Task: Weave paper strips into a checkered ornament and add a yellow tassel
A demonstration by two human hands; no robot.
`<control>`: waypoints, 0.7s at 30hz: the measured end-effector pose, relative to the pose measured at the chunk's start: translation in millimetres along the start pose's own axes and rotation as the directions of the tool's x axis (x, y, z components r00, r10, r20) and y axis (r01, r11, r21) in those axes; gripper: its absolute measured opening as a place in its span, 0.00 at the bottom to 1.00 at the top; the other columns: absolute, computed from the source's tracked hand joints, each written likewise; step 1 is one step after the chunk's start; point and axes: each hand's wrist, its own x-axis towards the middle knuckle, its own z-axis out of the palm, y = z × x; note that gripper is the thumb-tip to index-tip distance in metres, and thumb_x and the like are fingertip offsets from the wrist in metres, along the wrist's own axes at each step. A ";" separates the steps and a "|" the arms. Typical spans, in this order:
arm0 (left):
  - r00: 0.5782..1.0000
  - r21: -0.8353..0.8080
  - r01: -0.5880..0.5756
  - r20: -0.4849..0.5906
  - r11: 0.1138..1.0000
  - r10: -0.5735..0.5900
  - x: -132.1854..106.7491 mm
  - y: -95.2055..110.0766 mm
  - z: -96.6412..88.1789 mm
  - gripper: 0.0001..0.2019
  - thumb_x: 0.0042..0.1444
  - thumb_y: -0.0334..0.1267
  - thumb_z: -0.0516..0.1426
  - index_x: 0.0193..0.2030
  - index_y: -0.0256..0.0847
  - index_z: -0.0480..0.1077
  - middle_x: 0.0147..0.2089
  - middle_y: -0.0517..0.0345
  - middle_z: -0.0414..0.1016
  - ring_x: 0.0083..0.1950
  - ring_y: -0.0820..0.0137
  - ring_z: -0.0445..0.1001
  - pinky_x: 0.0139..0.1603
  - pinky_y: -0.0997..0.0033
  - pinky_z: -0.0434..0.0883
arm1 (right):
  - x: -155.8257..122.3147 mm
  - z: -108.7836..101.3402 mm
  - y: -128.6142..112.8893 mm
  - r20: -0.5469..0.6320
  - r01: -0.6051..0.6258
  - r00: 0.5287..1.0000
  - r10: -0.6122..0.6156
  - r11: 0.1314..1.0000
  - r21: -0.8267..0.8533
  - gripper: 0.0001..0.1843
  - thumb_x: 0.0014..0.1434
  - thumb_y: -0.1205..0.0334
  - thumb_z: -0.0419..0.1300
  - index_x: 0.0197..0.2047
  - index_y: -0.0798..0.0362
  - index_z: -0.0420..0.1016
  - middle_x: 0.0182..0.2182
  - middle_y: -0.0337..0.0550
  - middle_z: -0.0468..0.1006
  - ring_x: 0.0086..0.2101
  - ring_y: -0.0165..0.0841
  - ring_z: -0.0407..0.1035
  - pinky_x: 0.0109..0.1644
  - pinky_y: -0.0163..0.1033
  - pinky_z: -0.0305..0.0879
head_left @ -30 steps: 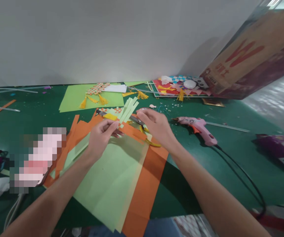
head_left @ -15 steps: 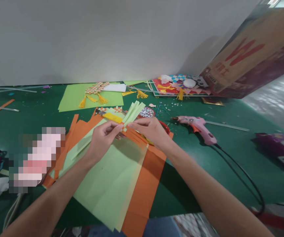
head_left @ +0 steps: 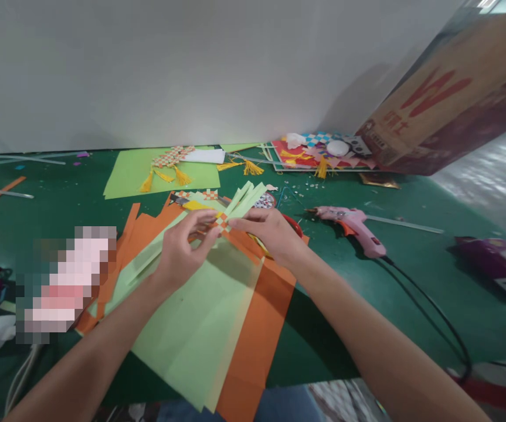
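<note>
Both hands meet over a small woven patch of orange and light green paper strips (head_left: 223, 223), held just above the table. My left hand (head_left: 181, 249) pinches it from the left, fingers curled onto the weave. My right hand (head_left: 270, 232) pinches it from the right. Loose green strip ends (head_left: 246, 199) fan up and away from the patch. Under the hands lie large sheets of light green paper (head_left: 195, 328) and orange paper (head_left: 261, 334). A yellow-handled cutter (head_left: 193, 205) lies just behind the left fingers.
A pink glue gun (head_left: 358, 230) with a black cord lies to the right. Finished woven pieces with yellow tassels (head_left: 169, 167) rest on a green sheet at the back. A tilted cardboard box (head_left: 450, 99) stands back right. A purple device (head_left: 494, 266) is at far right.
My right hand came left from the scissors area and took hold of the woven patch. The green strip ends have swung up and to the right.
</note>
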 end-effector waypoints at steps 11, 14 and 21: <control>0.886 0.285 -0.446 0.009 0.849 0.463 0.9 -2.5 -1.5 0.10 0.57 0.33 0.58 0.47 0.41 0.70 0.40 0.57 0.80 0.33 0.76 0.79 0.36 0.79 0.76 | 0.1 -4.9 -1.2 0.049 -0.073 0.996 0.069 0.994 0.076 0.22 0.39 0.48 0.69 0.16 0.53 0.63 0.14 0.27 0.51 0.18 0.21 0.43 0.23 0.36 0.35; 0.914 0.278 -0.394 0.014 0.876 0.406 -0.2 -2.2 -1.7 0.09 0.59 0.35 0.57 0.46 0.43 0.71 0.41 0.57 0.80 0.33 0.75 0.79 0.37 0.77 0.76 | -0.2 -4.7 -2.6 0.054 -0.069 0.996 0.065 0.995 0.075 0.24 0.38 0.48 0.69 0.15 0.53 0.61 0.13 0.27 0.50 0.18 0.20 0.43 0.23 0.36 0.35; 0.965 0.216 -0.261 0.022 0.941 0.263 -1.0 0.1 -2.9 0.09 0.58 0.41 0.57 0.44 0.45 0.74 0.40 0.57 0.81 0.33 0.72 0.79 0.39 0.73 0.77 | -0.7 -5.1 -4.3 0.060 -0.070 0.996 0.068 0.997 0.035 0.24 0.38 0.46 0.69 0.16 0.52 0.60 0.14 0.27 0.49 0.18 0.20 0.42 0.22 0.36 0.36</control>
